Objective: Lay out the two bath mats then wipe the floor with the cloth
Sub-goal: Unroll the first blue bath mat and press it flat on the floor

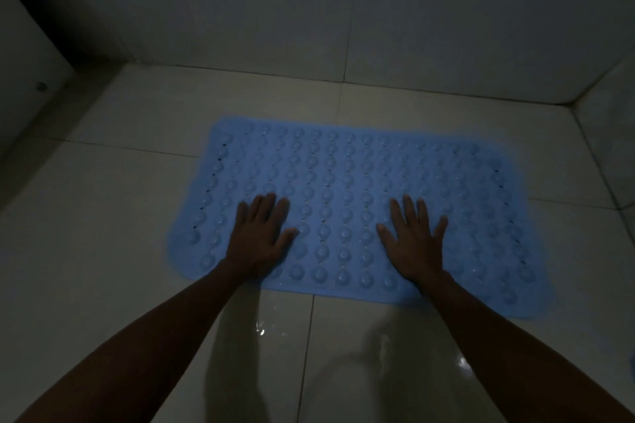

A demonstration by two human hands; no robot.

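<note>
A blue bath mat (357, 203), covered in rows of round bumps, lies flat on the pale tiled floor (120, 216) near the far wall (343, 10). The left hand (259, 237) and the right hand (414, 240) both rest palm down on the near half of the mat, fingers straight and spread, well apart from each other and holding nothing. The room is dim, but shiny patches on the tiles in front of the mat look like water (388, 343).

Bath mat (343, 182) rubbery, knobbed; floor (103, 251) glossy tile.
</note>
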